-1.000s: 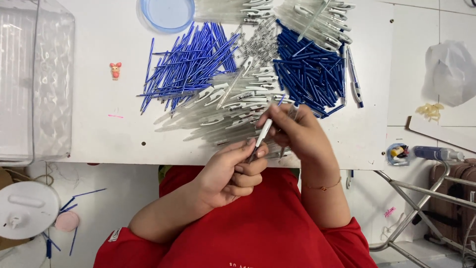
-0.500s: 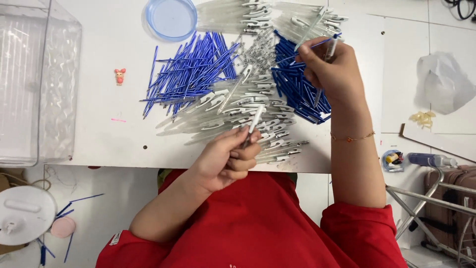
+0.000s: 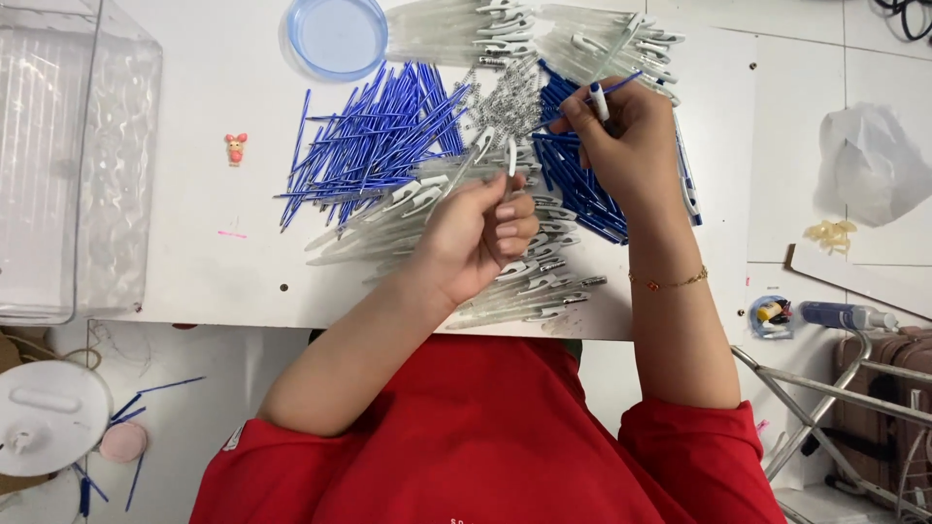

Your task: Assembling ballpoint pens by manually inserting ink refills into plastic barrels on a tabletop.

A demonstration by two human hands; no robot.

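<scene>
from the head camera, looking down on a white table (image 3: 194,262), the left hand (image 3: 476,238) is curled shut around a clear pen barrel with a white clip (image 3: 512,160), which sticks up out of the fist, above the heap of clear pen barrels (image 3: 524,281) lying across the middle of the table. the right hand (image 3: 626,146) is further up and to the right, over a pile of blue refills (image 3: 582,194); its fingers are pinched together on a white pen piece (image 3: 599,100) and a thin blue refill (image 3: 621,84) that pokes out past the fingertips toward the upper right. the two hands are apart, not touching. a second, bigger spread of blue refills (image 3: 374,146) fans out to the left of the left hand, and a small tangle of metal springs (image 3: 505,97) lies between the two blue piles. more clear barrels (image 3: 466,29) are stacked along the far edge of the table, just beside a round blue lid (image 3: 337,37). a clear plastic box (image 3: 68,165) stands at the far left edge, with a tiny pink and red figure (image 3: 235,147) lying near it. a gold bracelet (image 3: 668,282) sits on the right wrist, and red sleeves fill the bottom of the view.
</scene>
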